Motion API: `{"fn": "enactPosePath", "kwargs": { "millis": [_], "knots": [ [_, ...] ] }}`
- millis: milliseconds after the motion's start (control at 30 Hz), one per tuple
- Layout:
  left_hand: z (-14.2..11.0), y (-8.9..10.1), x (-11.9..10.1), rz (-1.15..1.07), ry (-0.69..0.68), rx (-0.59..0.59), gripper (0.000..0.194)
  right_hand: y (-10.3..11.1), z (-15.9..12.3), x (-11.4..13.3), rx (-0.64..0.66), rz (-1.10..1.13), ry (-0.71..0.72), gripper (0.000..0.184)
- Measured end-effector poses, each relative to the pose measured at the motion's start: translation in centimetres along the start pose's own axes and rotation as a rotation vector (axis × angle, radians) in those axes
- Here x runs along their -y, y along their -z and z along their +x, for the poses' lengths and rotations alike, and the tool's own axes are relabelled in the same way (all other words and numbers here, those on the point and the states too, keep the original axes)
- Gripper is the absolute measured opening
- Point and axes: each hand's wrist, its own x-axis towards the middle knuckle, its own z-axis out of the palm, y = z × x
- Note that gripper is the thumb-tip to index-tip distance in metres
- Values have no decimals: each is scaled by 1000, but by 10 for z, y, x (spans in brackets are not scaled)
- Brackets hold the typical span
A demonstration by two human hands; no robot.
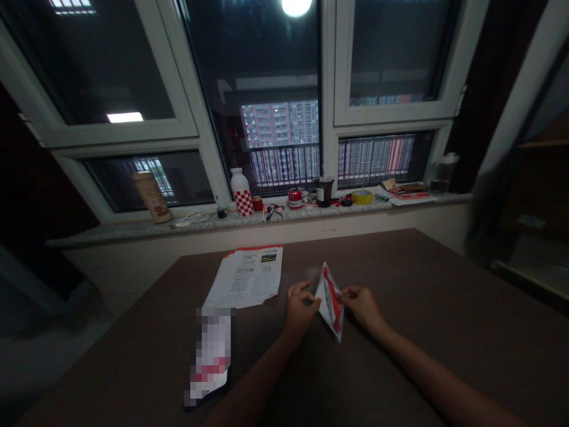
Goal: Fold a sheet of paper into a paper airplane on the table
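A folded piece of paper (pixel 328 299), white with a red band, is held up over the brown table between my two hands. It has a long diamond shape with pointed ends at top and bottom, and a dark slit shows along its middle. My left hand (pixel 301 308) pinches its left corner between thumb and forefinger, the other fingers curled loosely. On the opposite side, my right hand (pixel 362 305) grips the right corner with its fingertips. Part of the paper's right edge is hidden behind those fingers.
Left of my hands lies a stack of printed sheets (pixel 249 276) with red edges. Nearer me is a phone-like object (pixel 211 362), its face pixelated. The windowsill behind the table (pixel 422 284) bears a checkered bottle (pixel 242 193), a tan flask (pixel 152 197), a dark cup (pixel 324 193) and yellow tape (pixel 362 197).
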Motion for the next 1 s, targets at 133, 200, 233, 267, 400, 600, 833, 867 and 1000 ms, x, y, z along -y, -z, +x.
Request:
{"fn": "enactPosePath", "kwargs": {
  "millis": [133,200,233,267,400,600,833,867,1000],
  "knots": [
    [-1,2,-2,-16,-9,-11,19,-1,0,-3,-10,71,31,43],
    [-1,2,-4,-13,-21,-19,19,-2,-1,-4,-22,75,44,42],
    [-1,2,-5,-9,-28,-28,19,-1,-1,-4,-23,78,51,42],
    [-2,3,-5,-3,-35,-38,19,-1,-1,-4,-18,81,61,41],
    [-2,4,-6,20,-36,-103,17,0,-1,-3,11,50,93,41],
    [-3,0,-3,75,23,-102,11,3,2,-7,-27,6,67,39],
    [-4,-2,-1,119,56,-48,16,0,1,-8,-7,54,59,37],
    [-4,-2,0,116,58,-54,16,-1,1,-8,-7,60,71,38],
    [-3,0,0,114,60,-74,13,0,-2,-6,-27,-85,171,35]
  ]
}}
